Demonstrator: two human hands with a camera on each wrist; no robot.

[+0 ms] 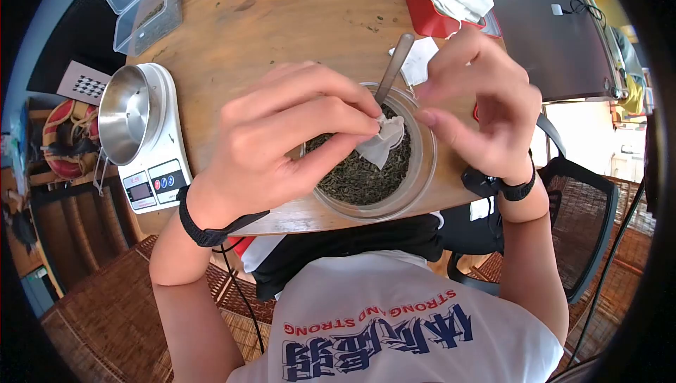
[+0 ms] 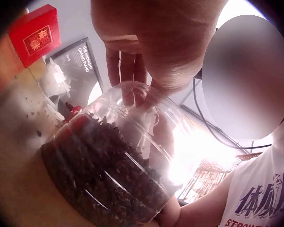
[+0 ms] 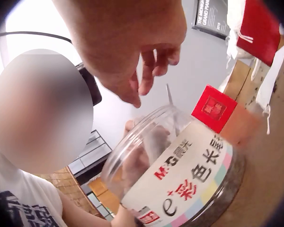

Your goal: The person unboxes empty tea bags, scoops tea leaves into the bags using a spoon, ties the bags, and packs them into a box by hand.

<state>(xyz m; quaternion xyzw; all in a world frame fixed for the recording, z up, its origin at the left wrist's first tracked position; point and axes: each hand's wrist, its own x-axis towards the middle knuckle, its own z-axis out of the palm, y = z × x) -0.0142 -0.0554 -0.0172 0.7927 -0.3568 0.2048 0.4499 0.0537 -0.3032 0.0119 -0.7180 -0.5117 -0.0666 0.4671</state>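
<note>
In the head view my left hand (image 1: pixel 274 133) pinches a small white mesh bag (image 1: pixel 380 147) between thumb and fingertips, above a round clear jar (image 1: pixel 422 179) of dark dried leaves (image 1: pixel 362 182). A metal spoon (image 1: pixel 398 63) stands tilted in the jar. My right hand (image 1: pixel 486 105) is raised at the jar's right side, its fingers bent and a gap between thumb and index; no held thing shows. Through the jar wall the bag (image 2: pixel 141 125) appears in the left wrist view. A printed label (image 3: pixel 180 175) covers the jar's side in the right wrist view.
At the left are a digital scale (image 1: pixel 165 151) with a steel bowl (image 1: pixel 127 115) on it, and a clear plastic box (image 1: pixel 148 20). A red box (image 1: pixel 426 13) of white bags stands at the back right. A loose white bag (image 1: pixel 421 60) lies behind the jar.
</note>
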